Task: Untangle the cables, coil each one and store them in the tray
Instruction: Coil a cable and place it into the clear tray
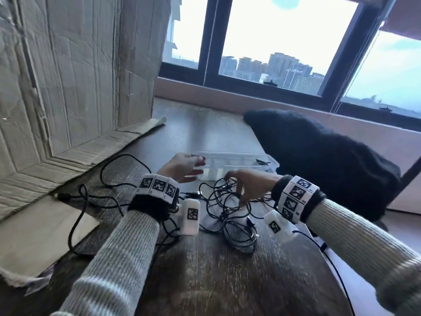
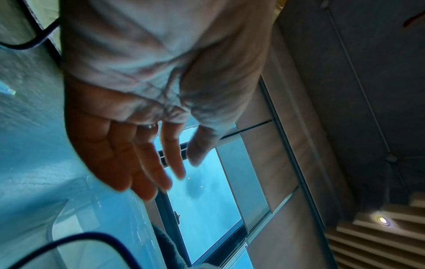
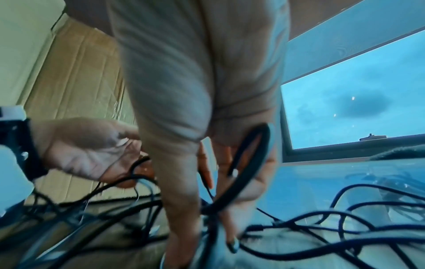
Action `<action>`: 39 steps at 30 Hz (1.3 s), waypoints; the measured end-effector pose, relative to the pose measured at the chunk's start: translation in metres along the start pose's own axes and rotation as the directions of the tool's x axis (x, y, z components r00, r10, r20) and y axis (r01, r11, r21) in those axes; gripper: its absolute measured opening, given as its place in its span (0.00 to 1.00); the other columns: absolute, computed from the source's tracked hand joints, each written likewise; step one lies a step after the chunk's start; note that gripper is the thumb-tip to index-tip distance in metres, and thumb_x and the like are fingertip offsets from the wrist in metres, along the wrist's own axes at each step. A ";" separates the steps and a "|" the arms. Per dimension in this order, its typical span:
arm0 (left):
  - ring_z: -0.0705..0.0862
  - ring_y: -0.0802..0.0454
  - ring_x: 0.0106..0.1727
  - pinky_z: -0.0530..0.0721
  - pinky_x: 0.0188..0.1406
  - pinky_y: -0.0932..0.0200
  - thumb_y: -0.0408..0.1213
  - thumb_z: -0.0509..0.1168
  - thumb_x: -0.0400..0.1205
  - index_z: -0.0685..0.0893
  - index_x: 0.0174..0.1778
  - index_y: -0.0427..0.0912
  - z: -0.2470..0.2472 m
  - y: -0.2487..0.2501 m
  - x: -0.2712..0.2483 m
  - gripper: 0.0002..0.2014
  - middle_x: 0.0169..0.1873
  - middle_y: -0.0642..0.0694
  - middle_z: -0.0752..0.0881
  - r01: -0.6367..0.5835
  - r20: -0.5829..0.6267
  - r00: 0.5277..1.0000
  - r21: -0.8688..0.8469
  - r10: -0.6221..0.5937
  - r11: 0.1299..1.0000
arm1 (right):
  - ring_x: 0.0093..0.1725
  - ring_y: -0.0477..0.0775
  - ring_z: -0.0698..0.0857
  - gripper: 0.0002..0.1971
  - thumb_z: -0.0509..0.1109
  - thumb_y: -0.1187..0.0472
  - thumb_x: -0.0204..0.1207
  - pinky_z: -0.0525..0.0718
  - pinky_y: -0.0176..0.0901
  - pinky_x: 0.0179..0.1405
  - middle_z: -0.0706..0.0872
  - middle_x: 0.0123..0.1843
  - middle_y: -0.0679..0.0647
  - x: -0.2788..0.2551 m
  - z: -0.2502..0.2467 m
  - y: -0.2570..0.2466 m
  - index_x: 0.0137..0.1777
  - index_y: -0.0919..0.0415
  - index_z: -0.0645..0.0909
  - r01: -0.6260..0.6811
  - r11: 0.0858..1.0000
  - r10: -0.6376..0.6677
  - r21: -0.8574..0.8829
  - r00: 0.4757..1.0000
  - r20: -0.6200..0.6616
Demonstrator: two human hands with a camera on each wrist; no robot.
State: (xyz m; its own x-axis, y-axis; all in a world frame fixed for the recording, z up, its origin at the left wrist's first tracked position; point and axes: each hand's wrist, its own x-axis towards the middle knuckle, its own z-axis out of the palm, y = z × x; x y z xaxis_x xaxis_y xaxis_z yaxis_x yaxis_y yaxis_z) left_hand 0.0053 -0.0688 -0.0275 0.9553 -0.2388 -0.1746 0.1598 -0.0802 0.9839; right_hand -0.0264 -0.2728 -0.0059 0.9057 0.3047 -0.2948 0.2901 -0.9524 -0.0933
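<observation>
On the dark wooden table (image 1: 205, 270), the left hand (image 1: 182, 166) hovers with fingers straight and relaxed beside the clear plastic tray (image 1: 237, 159), while the right hand (image 1: 247, 184) hooks its fingers through the tangled black cables (image 1: 230, 213).

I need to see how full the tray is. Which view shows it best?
The head view: the clear plastic tray shows whole, with a dark cable at its right end. The left wrist view catches only a blurred corner; the right wrist view shows just a hazy side wall.
</observation>
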 end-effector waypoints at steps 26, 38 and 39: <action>0.90 0.50 0.40 0.90 0.43 0.49 0.31 0.74 0.76 0.91 0.50 0.41 -0.023 0.004 0.003 0.08 0.43 0.49 0.91 -0.572 -0.528 0.644 0.146 0.553 0.807 | 0.33 0.53 0.90 0.11 0.78 0.72 0.68 0.83 0.45 0.32 0.92 0.44 0.59 -0.057 -0.059 0.015 0.51 0.66 0.88 0.464 0.704 0.153 0.538 0.641 -0.752; 0.82 0.54 0.39 0.86 0.46 0.51 0.34 0.66 0.80 0.88 0.52 0.42 -0.040 0.001 0.005 0.09 0.40 0.45 0.88 -0.487 -0.671 0.650 -0.007 0.357 0.874 | 0.37 0.55 0.80 0.08 0.78 0.48 0.70 0.81 0.53 0.42 0.89 0.38 0.61 -0.092 -0.067 0.038 0.38 0.52 0.91 0.142 0.850 0.178 0.508 0.829 -0.530; 0.81 0.56 0.37 0.86 0.39 0.56 0.32 0.64 0.81 0.87 0.55 0.41 -0.037 0.003 0.000 0.10 0.38 0.47 0.85 -0.455 -0.591 0.743 -0.101 0.314 0.885 | 0.38 0.56 0.81 0.07 0.78 0.51 0.71 0.82 0.53 0.44 0.89 0.41 0.64 -0.093 -0.067 0.040 0.39 0.54 0.90 0.159 0.841 0.194 0.518 0.804 -0.563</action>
State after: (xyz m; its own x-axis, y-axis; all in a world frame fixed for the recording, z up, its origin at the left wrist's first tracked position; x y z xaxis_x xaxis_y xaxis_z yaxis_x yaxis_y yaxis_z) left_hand 0.0154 -0.0335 -0.0230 0.9072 0.3688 0.2024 -0.2678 0.1354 0.9539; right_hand -0.0781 -0.3391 0.0811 0.9581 0.0604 0.2800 0.2280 -0.7526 -0.6178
